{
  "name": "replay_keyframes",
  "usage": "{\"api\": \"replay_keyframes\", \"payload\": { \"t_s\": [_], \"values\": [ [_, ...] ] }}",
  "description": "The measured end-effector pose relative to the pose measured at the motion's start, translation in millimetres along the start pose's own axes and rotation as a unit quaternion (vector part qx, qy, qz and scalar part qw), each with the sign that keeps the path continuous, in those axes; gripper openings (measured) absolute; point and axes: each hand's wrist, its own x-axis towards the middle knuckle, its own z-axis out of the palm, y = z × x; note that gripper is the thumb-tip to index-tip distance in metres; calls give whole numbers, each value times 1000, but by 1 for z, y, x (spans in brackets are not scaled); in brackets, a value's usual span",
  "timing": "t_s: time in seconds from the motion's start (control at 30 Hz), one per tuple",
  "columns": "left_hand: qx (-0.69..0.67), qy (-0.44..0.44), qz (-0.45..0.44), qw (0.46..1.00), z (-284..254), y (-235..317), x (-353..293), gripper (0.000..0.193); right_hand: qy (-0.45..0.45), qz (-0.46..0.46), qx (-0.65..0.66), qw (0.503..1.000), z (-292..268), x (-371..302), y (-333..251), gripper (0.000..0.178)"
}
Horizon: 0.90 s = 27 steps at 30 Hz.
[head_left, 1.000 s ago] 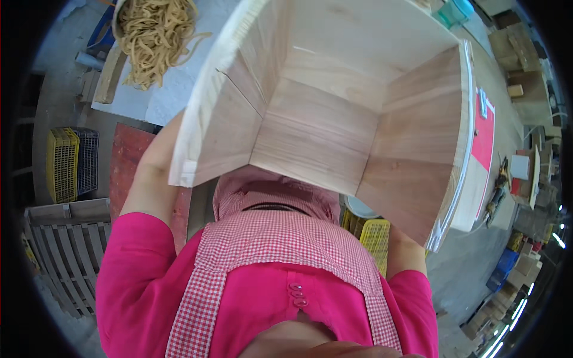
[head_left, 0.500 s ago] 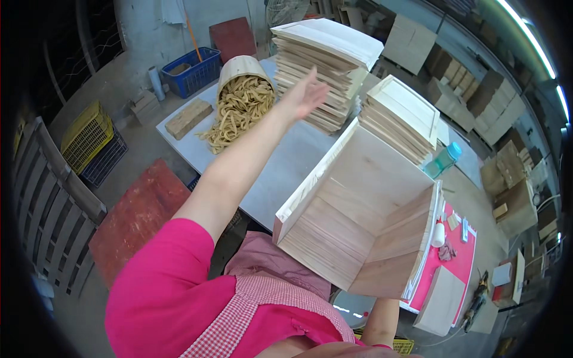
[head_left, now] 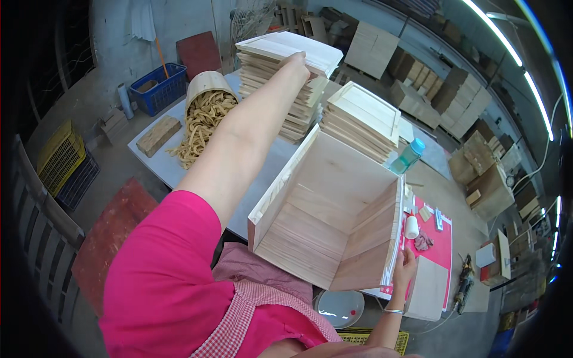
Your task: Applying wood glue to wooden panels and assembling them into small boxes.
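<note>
Top panel (head_left: pixel 289 45) of the stack (head_left: pixel 298 122) sits at 12 o'clock: pale bare wood, flat, prob light n stiff, edges maybe easily chipped, best held by 2 opposite sides. Near edge is met by the curled L hand (head_left: pixel 296 65); pinch can't be told. Wooden box (head_left: pixel 328 209) just off ctr at 4, prob bulkier, rigid, best taken by side walls; R hand (head_left: pixel 406 269) is bent at its right wall, grip unclear. Tan strips (head_left: pixel 209 116) at 10 look soft, tangled; translucent blue bottle (head_left: pixel 407 156) near 3.

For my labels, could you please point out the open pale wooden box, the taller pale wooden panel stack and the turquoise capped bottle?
Open wooden box (head_left: pixel 327 203): head view, inner far panel.
Taller panel stack (head_left: pixel 302 104): head view, panel edges.
Turquoise bottle (head_left: pixel 406 159): head view, body.
</note>
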Motion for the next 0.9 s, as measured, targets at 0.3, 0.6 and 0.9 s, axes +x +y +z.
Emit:
{"api": "replay_keyframes", "payload": {
  "t_s": [0.3, 0.6, 0.9],
  "values": [
    [33, -33, -5, 999, 20, 12, -52, 33, 36, -85, 23, 995, -21, 27, -52, 32],
    [459, -316, 578, 596, -39, 31, -143, 33, 73, -489, -133, 859, -25, 12, -272, 37],
    [490, -436, 736, 166, -127, -9, -283, 21, 42, -540, -384, 748, -3, -10, -337, 51]
  ]
}}
